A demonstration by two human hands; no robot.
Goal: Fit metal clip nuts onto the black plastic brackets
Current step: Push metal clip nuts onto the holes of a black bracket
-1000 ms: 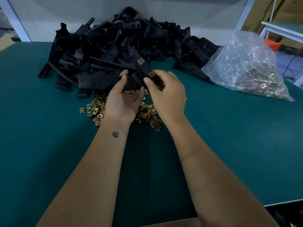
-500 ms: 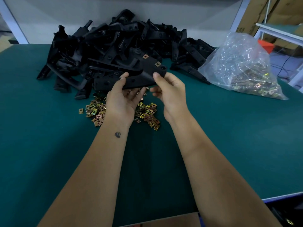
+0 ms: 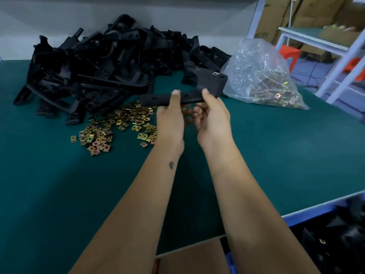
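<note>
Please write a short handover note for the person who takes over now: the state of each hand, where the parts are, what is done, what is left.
Left hand and right hand both grip one black bracket, held above the green table.
Done: two clip nuts sit on this bracket.
Loose clip nuts lie by the bracket pile; more are in the plastic bag.
Left: the pile looks mostly unfitted.

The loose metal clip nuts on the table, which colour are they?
The small square metal clip nuts are brassy gold, some coppery; the head view shows this.
</note>
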